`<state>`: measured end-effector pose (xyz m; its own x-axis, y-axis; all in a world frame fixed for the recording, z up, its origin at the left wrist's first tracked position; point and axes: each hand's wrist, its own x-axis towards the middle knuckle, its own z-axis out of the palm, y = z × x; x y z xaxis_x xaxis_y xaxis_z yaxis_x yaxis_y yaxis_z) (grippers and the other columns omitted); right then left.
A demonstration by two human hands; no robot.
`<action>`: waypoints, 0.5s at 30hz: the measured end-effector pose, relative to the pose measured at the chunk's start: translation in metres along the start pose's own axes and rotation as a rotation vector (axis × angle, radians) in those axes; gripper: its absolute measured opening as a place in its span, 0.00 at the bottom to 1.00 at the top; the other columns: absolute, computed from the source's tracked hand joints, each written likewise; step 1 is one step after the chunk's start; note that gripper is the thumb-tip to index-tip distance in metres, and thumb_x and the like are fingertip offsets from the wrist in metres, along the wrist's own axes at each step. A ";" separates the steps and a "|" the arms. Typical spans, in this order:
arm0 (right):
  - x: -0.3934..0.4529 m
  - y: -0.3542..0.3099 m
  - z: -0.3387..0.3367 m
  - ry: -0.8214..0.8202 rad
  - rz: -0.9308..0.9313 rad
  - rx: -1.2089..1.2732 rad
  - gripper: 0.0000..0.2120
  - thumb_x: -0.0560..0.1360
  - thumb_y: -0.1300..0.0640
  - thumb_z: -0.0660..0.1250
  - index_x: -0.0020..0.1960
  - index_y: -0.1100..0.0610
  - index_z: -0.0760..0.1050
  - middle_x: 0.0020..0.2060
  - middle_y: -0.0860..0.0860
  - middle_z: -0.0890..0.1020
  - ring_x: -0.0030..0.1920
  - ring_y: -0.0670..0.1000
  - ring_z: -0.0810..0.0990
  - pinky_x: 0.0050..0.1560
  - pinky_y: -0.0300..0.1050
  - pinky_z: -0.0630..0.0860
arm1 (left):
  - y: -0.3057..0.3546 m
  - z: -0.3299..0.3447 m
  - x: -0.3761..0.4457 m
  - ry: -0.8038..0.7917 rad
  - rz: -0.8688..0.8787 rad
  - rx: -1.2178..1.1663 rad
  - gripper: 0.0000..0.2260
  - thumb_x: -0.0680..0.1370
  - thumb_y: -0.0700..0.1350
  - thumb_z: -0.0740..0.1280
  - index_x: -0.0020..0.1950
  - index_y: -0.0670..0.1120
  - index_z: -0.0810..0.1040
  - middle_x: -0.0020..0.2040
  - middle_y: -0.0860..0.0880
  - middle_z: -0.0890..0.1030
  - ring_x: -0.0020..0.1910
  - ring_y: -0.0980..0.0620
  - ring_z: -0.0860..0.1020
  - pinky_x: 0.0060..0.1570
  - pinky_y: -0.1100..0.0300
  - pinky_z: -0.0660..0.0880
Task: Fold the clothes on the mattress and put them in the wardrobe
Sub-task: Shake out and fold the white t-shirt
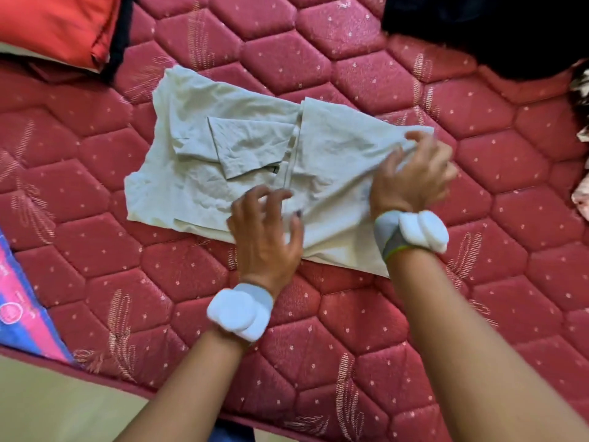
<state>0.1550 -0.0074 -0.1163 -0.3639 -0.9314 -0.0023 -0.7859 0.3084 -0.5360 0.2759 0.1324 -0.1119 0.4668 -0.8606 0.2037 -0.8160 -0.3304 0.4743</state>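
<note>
A pale green shirt lies partly folded on the red quilted mattress at mid-frame. The right hand pinches the shirt's right edge in curled fingers; the left hand rests on its lower edge, fingers spread wide.

left hand: fingers spread and slightly bent, palm down, pale band on wrist | right hand: fingers curled in a pinch, back of hand up, pale band on wrist | both forearms bare, reaching forward
</note>
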 end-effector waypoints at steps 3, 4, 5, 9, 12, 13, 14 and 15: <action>-0.014 0.029 -0.010 -0.024 0.242 -0.023 0.21 0.76 0.42 0.58 0.63 0.52 0.71 0.62 0.55 0.72 0.62 0.59 0.70 0.57 0.50 0.63 | 0.023 0.026 0.019 -0.185 0.257 0.048 0.20 0.76 0.52 0.62 0.68 0.53 0.72 0.70 0.47 0.71 0.70 0.45 0.66 0.64 0.49 0.62; -0.016 0.036 -0.014 -0.073 0.228 -0.005 0.23 0.76 0.39 0.57 0.64 0.53 0.70 0.62 0.56 0.73 0.62 0.60 0.70 0.57 0.51 0.64 | 0.023 0.036 0.023 -0.257 0.303 0.128 0.22 0.77 0.55 0.60 0.72 0.53 0.69 0.74 0.48 0.67 0.73 0.46 0.62 0.67 0.49 0.59; -0.015 0.044 -0.017 -0.143 0.210 0.011 0.25 0.76 0.37 0.57 0.64 0.53 0.70 0.61 0.56 0.74 0.61 0.60 0.72 0.57 0.51 0.66 | 0.019 0.045 0.028 -0.312 0.313 0.213 0.24 0.78 0.58 0.58 0.74 0.54 0.65 0.76 0.49 0.63 0.76 0.47 0.58 0.69 0.47 0.56; -0.007 0.053 -0.038 -0.554 0.286 0.359 0.26 0.72 0.44 0.70 0.65 0.53 0.67 0.56 0.52 0.79 0.55 0.54 0.79 0.56 0.50 0.75 | -0.006 0.057 0.041 -0.393 0.248 0.386 0.27 0.79 0.64 0.50 0.76 0.58 0.59 0.78 0.52 0.56 0.77 0.46 0.52 0.72 0.40 0.48; -0.008 0.038 -0.049 -0.766 0.327 0.666 0.29 0.68 0.61 0.76 0.65 0.60 0.69 0.55 0.55 0.81 0.47 0.49 0.82 0.45 0.43 0.81 | -0.007 0.048 0.047 -0.392 0.265 0.391 0.24 0.80 0.60 0.51 0.75 0.56 0.62 0.78 0.52 0.58 0.77 0.44 0.53 0.70 0.39 0.49; -0.011 0.028 -0.051 -0.795 0.293 0.704 0.28 0.68 0.65 0.75 0.65 0.62 0.69 0.54 0.56 0.82 0.46 0.49 0.83 0.44 0.42 0.81 | -0.006 0.044 0.050 -0.404 0.257 0.313 0.23 0.79 0.56 0.53 0.74 0.54 0.66 0.77 0.51 0.60 0.77 0.44 0.55 0.70 0.40 0.50; -0.017 0.011 -0.055 -0.815 0.251 0.760 0.28 0.68 0.68 0.74 0.65 0.63 0.68 0.54 0.57 0.81 0.47 0.49 0.83 0.46 0.43 0.81 | -0.005 0.034 0.055 -0.422 0.210 0.127 0.20 0.79 0.52 0.56 0.71 0.51 0.71 0.75 0.50 0.65 0.76 0.45 0.58 0.70 0.43 0.53; -0.021 -0.005 -0.055 -0.821 0.206 0.807 0.28 0.68 0.70 0.73 0.66 0.63 0.67 0.55 0.57 0.81 0.50 0.50 0.82 0.50 0.44 0.81 | -0.004 0.021 0.063 -0.451 0.085 -0.171 0.18 0.78 0.49 0.60 0.66 0.47 0.76 0.70 0.48 0.72 0.73 0.46 0.65 0.70 0.48 0.59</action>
<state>0.1388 0.0211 -0.0670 0.2166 -0.8143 -0.5385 -0.0968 0.5309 -0.8419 0.3008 0.0714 -0.1191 0.1758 -0.9763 -0.1261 -0.7596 -0.2160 0.6134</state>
